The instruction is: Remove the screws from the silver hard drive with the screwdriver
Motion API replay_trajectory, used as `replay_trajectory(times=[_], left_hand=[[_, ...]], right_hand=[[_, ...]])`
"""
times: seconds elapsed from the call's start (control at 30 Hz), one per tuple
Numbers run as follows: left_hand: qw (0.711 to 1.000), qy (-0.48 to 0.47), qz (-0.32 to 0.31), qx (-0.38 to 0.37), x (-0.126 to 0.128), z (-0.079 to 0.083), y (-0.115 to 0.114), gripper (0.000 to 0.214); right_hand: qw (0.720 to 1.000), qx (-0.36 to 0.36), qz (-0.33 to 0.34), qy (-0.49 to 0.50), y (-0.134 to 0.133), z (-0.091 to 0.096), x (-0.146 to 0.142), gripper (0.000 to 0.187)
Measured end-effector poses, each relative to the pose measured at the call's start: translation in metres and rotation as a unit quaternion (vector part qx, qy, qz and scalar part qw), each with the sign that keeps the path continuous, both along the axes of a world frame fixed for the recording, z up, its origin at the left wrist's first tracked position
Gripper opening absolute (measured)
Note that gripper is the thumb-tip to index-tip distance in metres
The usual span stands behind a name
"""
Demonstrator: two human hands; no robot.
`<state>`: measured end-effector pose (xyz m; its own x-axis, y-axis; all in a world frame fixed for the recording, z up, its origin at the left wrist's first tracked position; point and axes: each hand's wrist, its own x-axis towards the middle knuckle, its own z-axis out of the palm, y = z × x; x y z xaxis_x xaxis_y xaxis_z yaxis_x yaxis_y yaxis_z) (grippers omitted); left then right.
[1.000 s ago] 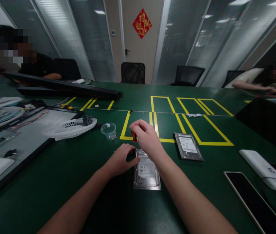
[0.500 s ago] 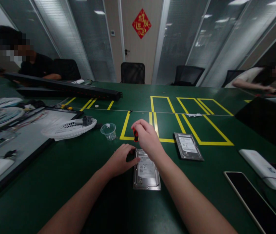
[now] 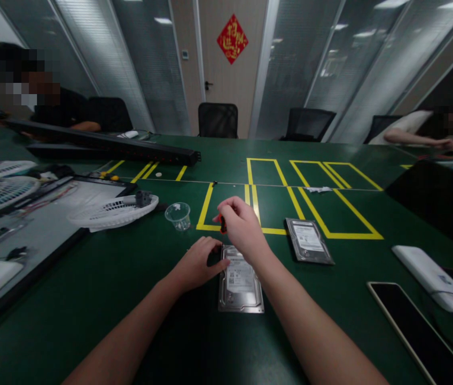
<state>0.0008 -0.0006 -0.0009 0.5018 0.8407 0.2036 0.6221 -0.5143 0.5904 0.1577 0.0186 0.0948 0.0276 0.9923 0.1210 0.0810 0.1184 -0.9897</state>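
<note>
Silver drive (image 3: 241,283), white label up, lying flat on the green table (image 3: 130,289). Right hand (image 3: 243,229), grip closed on a red-handled screwdriver (image 3: 223,224), is above the drive's far left corner. Left hand (image 3: 197,263), grip loose and holding nothing, touches that corner.

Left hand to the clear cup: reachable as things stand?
Probably yes. The left hand rests at the hard drive's far left corner; only bare table lies between it and the clear cup. The right hand, holding a screwdriver, is off to the side.

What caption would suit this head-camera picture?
Right hand holds a red-handled screwdriver over a hard drive touched by the left hand.
</note>
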Motion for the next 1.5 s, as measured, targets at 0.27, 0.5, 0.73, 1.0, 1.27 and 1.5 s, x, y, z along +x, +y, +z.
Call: replay_trajectory(times=[0.27, 0.5, 0.73, 1.0, 1.27, 1.5], left_hand=[[1.0, 0.006, 0.005, -0.009, 0.0008, 0.0046, -0.0012, 0.021], [1.0, 0.002, 0.005, -0.004, 0.0004, 0.0033, -0.0011, 0.019], [1.0, 0.001, 0.003, -0.003, -0.0006, 0.0005, -0.0009, 0.021], [1.0, 0.001, 0.002, 0.001, 0.0001, 0.0008, -0.0009, 0.021], [1.0, 0.008, 0.004, -0.002, -0.0001, 0.0023, -0.001, 0.02], [1.0, 0.006, 0.002, -0.008, -0.0007, -0.0001, -0.0006, 0.024]], right_hand=[[0.999, 0.029, 0.019, -0.03, -0.0019, 0.0041, 0.0028, 0.019], [0.999, 0.034, 0.024, -0.022, -0.0024, 0.0046, 0.002, 0.018], [0.999, 0.026, 0.023, -0.013, -0.0015, 0.0023, 0.0, 0.013], [1.0, 0.013, 0.018, 0.004, -0.0016, 0.0013, -0.0001, 0.012], [0.998, 0.048, 0.034, -0.035, -0.0032, 0.005, 0.0015, 0.016], [0.999, 0.016, 0.029, -0.003, -0.0053, 0.0078, -0.0008, 0.009]])
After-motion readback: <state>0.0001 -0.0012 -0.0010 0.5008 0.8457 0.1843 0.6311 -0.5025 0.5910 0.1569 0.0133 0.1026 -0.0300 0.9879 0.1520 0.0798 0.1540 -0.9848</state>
